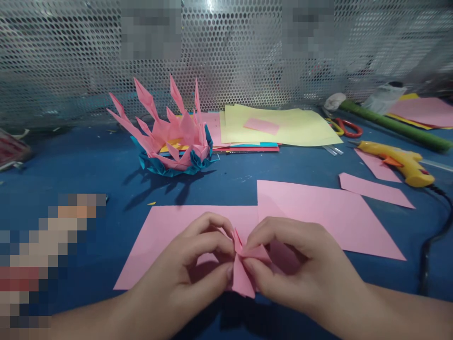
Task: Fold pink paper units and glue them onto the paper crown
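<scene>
A small folded pink paper piece [243, 267] sits low in the middle of the view, pinched between both hands just above the blue table [71, 165]. The left hand [191, 264] is curled nearly closed, its thumb and fingertips pressing the piece's left side; the right hand [300, 264] is curled the same way, thumb and forefinger gripping the right side — the two hands almost touch at the paper's pointed top.

Under the hands lie two flat pink sheets [318, 212], side by side and touching, the right one reaching further back. Beyond them to the left stands a paper flower [170, 137] with tall pink spikes over a teal base. Just beside it on the right is a stack of coloured paper [283, 127] topped by pale yellow sheets, with a small pink slip [261, 125] lying on top.

Farther right — red-handled scissors [345, 126], a yellow glue gun [399, 163] with its black cord, two pink strips [375, 189] and a green roll [396, 125]. A perforated metal panel [230, 52] closes off the back of the table.
</scene>
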Tool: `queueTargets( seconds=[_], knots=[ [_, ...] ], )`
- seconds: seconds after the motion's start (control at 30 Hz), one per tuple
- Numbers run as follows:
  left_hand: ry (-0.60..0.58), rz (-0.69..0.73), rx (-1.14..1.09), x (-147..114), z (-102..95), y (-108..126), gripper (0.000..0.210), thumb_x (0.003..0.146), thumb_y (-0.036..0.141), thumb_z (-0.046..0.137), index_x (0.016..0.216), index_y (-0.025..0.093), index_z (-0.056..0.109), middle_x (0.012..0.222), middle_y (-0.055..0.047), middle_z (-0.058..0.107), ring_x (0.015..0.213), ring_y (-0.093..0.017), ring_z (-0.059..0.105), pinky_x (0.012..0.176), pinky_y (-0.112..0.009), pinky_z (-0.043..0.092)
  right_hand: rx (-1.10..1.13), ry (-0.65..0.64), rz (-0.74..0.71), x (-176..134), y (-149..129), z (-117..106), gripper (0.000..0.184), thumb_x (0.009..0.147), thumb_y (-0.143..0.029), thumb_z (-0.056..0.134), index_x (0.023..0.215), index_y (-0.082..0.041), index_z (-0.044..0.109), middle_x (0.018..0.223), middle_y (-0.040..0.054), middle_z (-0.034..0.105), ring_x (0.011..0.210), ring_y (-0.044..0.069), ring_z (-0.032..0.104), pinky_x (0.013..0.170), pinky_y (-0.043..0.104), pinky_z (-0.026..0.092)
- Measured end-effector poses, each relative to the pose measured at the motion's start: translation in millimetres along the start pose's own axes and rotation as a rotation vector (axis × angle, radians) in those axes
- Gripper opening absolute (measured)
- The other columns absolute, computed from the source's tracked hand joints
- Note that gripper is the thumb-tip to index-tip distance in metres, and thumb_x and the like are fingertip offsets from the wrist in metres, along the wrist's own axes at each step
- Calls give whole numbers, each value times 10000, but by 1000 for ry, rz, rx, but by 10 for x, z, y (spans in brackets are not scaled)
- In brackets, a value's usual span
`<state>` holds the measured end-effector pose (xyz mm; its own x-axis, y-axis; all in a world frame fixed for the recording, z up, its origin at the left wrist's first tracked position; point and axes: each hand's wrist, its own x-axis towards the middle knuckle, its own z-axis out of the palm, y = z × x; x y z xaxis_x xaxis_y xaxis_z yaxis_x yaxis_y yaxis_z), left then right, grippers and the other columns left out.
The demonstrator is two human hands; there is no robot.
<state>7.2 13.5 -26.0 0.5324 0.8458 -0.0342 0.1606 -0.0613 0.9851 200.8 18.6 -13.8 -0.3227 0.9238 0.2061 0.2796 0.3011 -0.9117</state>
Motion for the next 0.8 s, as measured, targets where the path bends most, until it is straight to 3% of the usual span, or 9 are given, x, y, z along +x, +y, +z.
queueTargets(
  seconds=[0.2, 0.37, 0.47, 0.6, 0.7, 0.8],
  knots=[
    [-151, 3, -108, -66, 7, 25, 472, 671, 56, 809, 1012, 319, 616, 1172, 11, 463, 1094, -180, 541, 901, -233, 528, 0, -50, -95, -63, 62, 4, 133, 684, -59, 616, 731, -164, 682, 663, 10, 703, 557, 100, 631, 541, 150, 511],
    [-54, 45, 42, -54, -18, -12, 237, 870, 99, 606, 961, 313, 651, 1181, -2, 485, 1175, -183, 512, 875, -217, 535, 134, -76, -84, -78, 111, 22, 253, 694, -33, 664, 869, -205, 604, 740, -49, 650, 626, 66, 611, 598, 128, 495],
    [43, 149, 178, -40, -16, -27, 218, 865, 68, 571, 847, 275, 637, 1131, 4, 528, 1234, -177, 490, 972, -229, 484, 154, -29, -52, -49, 116, 4, 311, 704, -90, 733, 939, -221, 577, 818, -51, 626, 699, 74, 597, 646, 152, 496],
    [98, 155, 255, -50, -16, -29, 140, 880, 146, 603, 815, 257, 660, 1200, -16, 557, 1248, -193, 525, 950, -219, 503, 43, -22, -40, -40, 129, -25, 334, 691, -133, 793, 955, -240, 619, 877, -34, 608, 785, 108, 569, 697, 206, 479],
    [111, 164, 250, -62, -23, -18, 155, 885, 145, 605, 791, 260, 648, 1232, 0, 578, 1265, -192, 522, 983, -238, 491, 163, -39, 51, -58, 147, -21, 287, 716, -148, 786, 880, -249, 573, 848, -42, 583, 740, 112, 551, 649, 219, 465],
    [89, 180, 218, -60, -28, -10, 186, 878, 126, 618, 748, 256, 588, 1187, 44, 624, 1168, -158, 590, 945, -222, 507, 356, -150, 168, -52, 143, -17, 266, 750, -184, 759, 862, -239, 524, 818, -31, 593, 686, 124, 559, 598, 241, 458]
  ],
)
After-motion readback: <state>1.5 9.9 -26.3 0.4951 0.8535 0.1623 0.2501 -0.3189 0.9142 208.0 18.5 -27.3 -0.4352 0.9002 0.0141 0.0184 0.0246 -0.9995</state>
